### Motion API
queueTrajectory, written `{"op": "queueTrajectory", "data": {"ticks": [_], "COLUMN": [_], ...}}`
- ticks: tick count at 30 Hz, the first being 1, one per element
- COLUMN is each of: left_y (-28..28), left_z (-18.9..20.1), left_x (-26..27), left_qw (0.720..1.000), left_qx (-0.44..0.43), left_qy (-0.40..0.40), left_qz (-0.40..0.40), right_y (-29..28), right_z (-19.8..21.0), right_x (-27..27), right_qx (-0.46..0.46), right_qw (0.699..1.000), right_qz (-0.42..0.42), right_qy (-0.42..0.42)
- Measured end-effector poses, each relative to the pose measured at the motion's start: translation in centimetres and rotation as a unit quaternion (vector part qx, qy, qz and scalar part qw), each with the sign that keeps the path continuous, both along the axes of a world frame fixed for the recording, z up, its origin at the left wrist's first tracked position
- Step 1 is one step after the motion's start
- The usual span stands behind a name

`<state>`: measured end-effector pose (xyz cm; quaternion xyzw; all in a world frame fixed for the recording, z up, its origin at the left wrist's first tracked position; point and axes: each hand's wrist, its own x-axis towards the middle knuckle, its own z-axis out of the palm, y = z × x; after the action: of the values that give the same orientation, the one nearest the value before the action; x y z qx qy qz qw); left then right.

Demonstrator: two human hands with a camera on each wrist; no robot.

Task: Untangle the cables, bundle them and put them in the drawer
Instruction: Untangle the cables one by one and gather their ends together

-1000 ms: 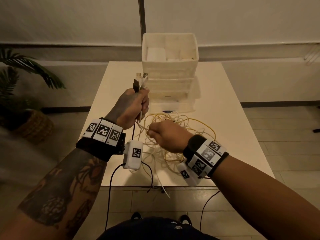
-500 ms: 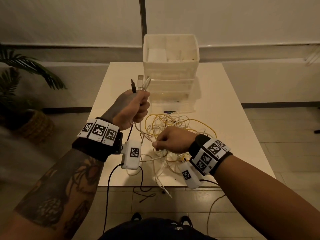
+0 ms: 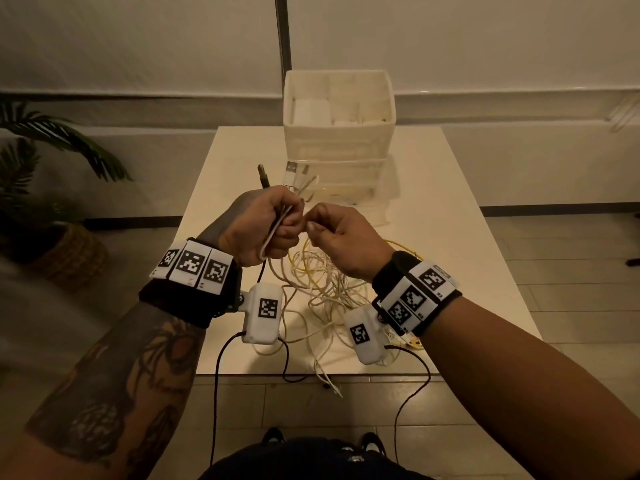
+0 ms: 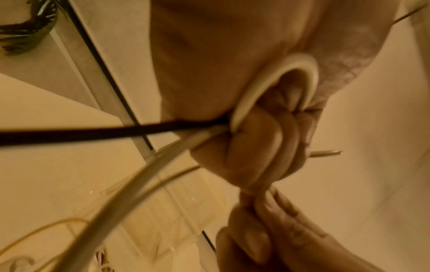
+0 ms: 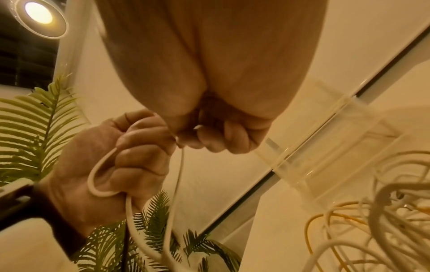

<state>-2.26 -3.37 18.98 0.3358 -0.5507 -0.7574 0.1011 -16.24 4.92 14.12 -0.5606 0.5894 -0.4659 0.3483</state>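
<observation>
A tangle of white and yellow cables (image 3: 322, 282) lies on the white table (image 3: 450, 237) below my hands. My left hand (image 3: 266, 226) is raised above it and grips several cable ends in a fist: a black plug (image 3: 263, 174) and white USB plugs (image 3: 294, 169) stick up out of it. A white cable loop (image 4: 279, 73) curls round its little finger. My right hand (image 3: 332, 233) is right beside the left and pinches a thin white cable (image 5: 179, 174) that runs down to the tangle.
A white plastic drawer unit (image 3: 339, 133) stands at the table's far middle, with an open bin on top. A potted plant (image 3: 52, 188) stands on the floor to the left. Black wrist-camera leads (image 3: 408, 403) hang over the near table edge.
My right hand has risen from the tangle up to the left hand, bringing a thin white cable with it. The left hand has kept hold of its cable ends.
</observation>
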Motion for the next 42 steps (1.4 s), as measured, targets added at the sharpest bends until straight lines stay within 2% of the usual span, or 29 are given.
{"op": "queueTrajectory", "data": {"ticks": [3,7,10,12,14,17,19,21,24,27,29,30,33,35,37,39,40,42], "left_y": [-0.2,0.1,0.4,0.1,-0.3,-0.9,-1.4,-1.5,-1.1,-0.7,-0.5,-0.5,-0.5,-0.4,-0.2,0.3,0.5,0.9], "left_z": [0.0,-0.4,0.0,0.0,-0.1,0.0,0.3,0.5,1.1,1.3,1.2,1.1,0.9,0.4,-0.2,-0.9,-1.3,-2.2], "left_x": [0.3,0.2,0.4,0.4,0.2,-0.1,-0.2,-0.2,-0.3,-0.1,0.3,0.5,0.9,0.8,0.6,0.3,0.1,-0.3], "left_qw": [0.999,0.998,0.997,0.995,0.982,0.955,0.945,0.942,0.942,0.950,0.960,0.963,0.963,0.955,0.949,0.954,0.958,0.964], "left_qx": [-0.014,-0.012,-0.019,-0.051,-0.097,-0.110,-0.109,-0.114,-0.143,-0.173,-0.182,-0.187,-0.215,-0.235,-0.242,-0.229,-0.220,-0.207], "left_qy": [-0.030,-0.058,-0.071,-0.074,-0.052,0.001,0.038,0.064,0.041,-0.008,-0.035,-0.050,-0.115,-0.163,-0.190,-0.179,-0.169,-0.152], "left_qz": [0.003,-0.034,-0.034,0.032,0.151,0.275,0.306,0.310,0.301,0.258,0.211,0.185,0.113,0.083,0.076,0.077,0.077,0.075], "right_y": [-0.1,-0.3,-0.1,-0.1,0.1,1.0,1.7,2.5,2.8,2.4,2.0,1.9,2.0,2.1,2.4,2.8,3.1,4.0], "right_z": [-0.2,0.3,0.2,0.0,0.1,0.1,-0.2,-0.7,-1.9,-2.9,-3.1,-2.9,-2.4,-2.3,-2.4,-1.9,-1.5,-0.7], "right_x": [-0.3,-0.3,-0.6,-0.9,-0.9,-0.3,0.4,1.5,3.1,3.3,2.4,1.8,-0.7,-2.3,-3.5,-4.4,-4.7,-4.8], "right_qx": [-0.003,-0.013,-0.030,-0.027,0.016,0.122,0.204,0.272,0.297,0.264,0.221,0.226,0.266,0.260,0.215,0.157,0.154,0.230], "right_qw": [1.000,0.999,0.999,1.000,0.999,0.982,0.951,0.914,0.875,0.863,0.857,0.860,0.872,0.893,0.929,0.956,0.966,0.966], "right_qz": [-0.026,0.029,0.024,0.012,0.020,0.118,0.200,0.271,0.334,0.288,0.225,0.183,0.076,0.028,-0.027,-0.072,-0.063,0.028], "right_qy": [-0.014,-0.016,-0.006,0.009,0.044,0.087,0.117,0.130,0.187,0.319,0.407,0.419,0.404,0.367,0.300,0.237,0.198,0.110]}}
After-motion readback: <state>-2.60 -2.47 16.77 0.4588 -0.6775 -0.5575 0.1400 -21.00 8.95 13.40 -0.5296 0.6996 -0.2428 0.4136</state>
